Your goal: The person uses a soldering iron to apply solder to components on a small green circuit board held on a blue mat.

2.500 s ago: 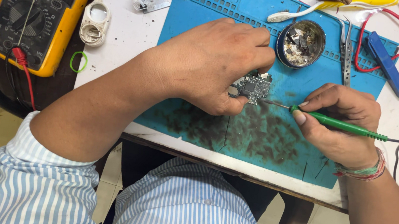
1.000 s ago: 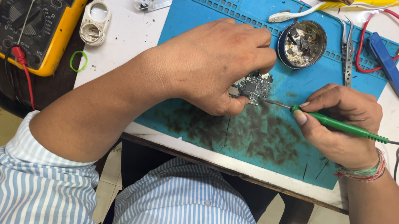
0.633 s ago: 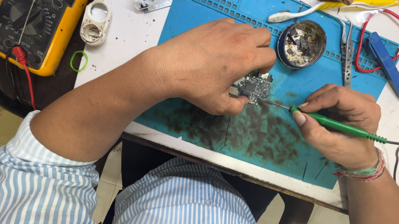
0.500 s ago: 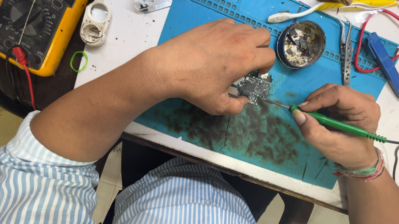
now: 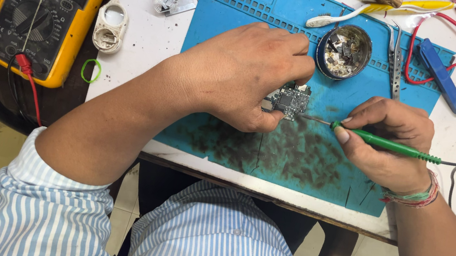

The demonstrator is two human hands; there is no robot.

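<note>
Nothing has moved since before | our left hand (image 5: pixel 247 72) pinches small circuit board (image 5: pixel 289 100) on blue mat (image 5: pixel 255 8) | our right hand (image 5: pixel 393 145) grips green probe (image 5: pixel 381 142), tip touching board

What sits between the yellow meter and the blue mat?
In the head view, a white round casing and a green rubber band lie on the white table between meter and mat.

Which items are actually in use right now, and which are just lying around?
In use: left hand holding small circuit board; right hand holding green soldering iron; blue mat.

Idle: multimeter, round tin, tweezers, toothbrush.
</note>
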